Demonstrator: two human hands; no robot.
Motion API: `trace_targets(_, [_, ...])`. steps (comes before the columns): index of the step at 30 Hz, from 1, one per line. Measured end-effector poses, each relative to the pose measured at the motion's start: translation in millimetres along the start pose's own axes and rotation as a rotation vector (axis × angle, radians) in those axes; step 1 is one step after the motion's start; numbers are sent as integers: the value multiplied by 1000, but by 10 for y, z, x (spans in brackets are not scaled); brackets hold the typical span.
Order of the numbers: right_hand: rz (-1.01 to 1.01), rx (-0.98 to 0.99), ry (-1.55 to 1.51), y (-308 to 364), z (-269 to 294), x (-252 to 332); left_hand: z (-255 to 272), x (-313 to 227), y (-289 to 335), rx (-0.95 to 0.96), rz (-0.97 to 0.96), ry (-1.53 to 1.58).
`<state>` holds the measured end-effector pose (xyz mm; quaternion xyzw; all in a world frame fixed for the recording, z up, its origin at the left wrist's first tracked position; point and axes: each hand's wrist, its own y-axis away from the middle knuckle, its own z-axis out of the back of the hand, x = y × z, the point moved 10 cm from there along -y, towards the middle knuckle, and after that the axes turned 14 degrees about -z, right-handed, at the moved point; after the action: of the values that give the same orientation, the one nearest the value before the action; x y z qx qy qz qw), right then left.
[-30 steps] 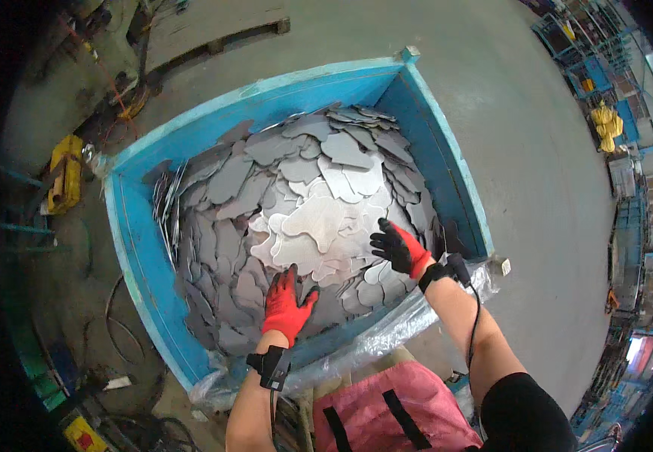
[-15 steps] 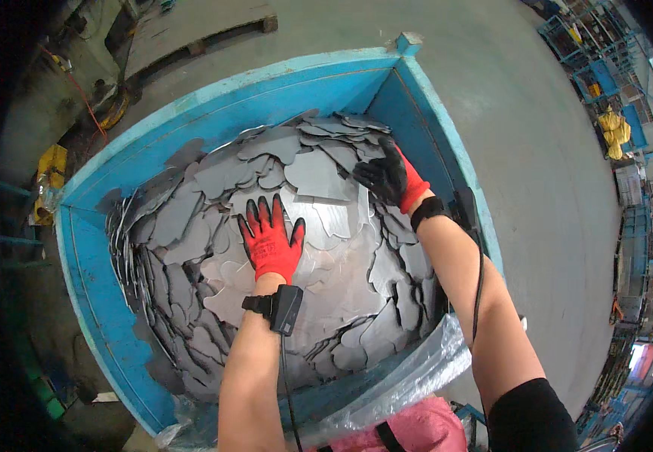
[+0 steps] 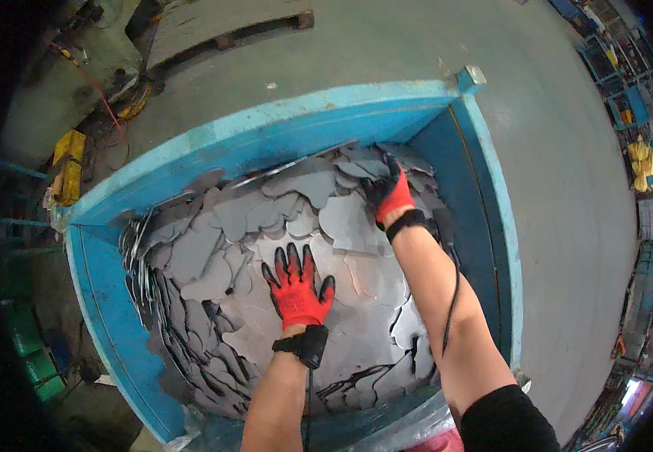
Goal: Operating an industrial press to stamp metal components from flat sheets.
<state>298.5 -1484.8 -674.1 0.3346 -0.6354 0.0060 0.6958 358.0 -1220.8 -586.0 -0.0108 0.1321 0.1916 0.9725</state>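
Note:
Many flat grey sheet pieces (image 3: 357, 331) with wavy, rounded outlines lie overlapping inside a blue bin (image 3: 462, 173). My left hand (image 3: 296, 290), in a red glove with black fingertips, rests flat on the pale pieces in the middle, its fingers spread. At the far right part of the pile is my right hand (image 3: 392, 194), in a matching glove. It touches or hovers just over the stacked pieces, thumb and fingers apart, with no held piece visible. Part of its fingers blends into the dark pieces.
Clear plastic film (image 3: 409, 433) drapes over the bin's near edge. A wooden pallet (image 3: 228, 26) lies on the floor beyond. Yellow equipment (image 3: 70, 166) stands left of the bin, and racks (image 3: 635, 105) line the far right. Cables run along both my forearms.
The right hand has turned from a sideways, raised palm to reaching down at the far-right pieces. The left hand stays flat on the pile. The whole view has shifted, moving the bin rightward and downward.

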Motion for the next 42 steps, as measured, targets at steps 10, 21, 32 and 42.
trace_targets(10, [-661, 302, -793, 314, -414, -184, -73, 57, -67, 82, -4, 70])
trace_targets(21, [-611, 148, -345, 245, -372, -112, -68, 115, -110, 113, -7, 135])
trace_targets(32, [-659, 203, -372, 314, -509, 35, -80, 91, -123, 75, -24, 94])
trace_targets(42, [-608, -261, -421, 190, -188, -372, -114, 49, -90, 105, 0, 67])
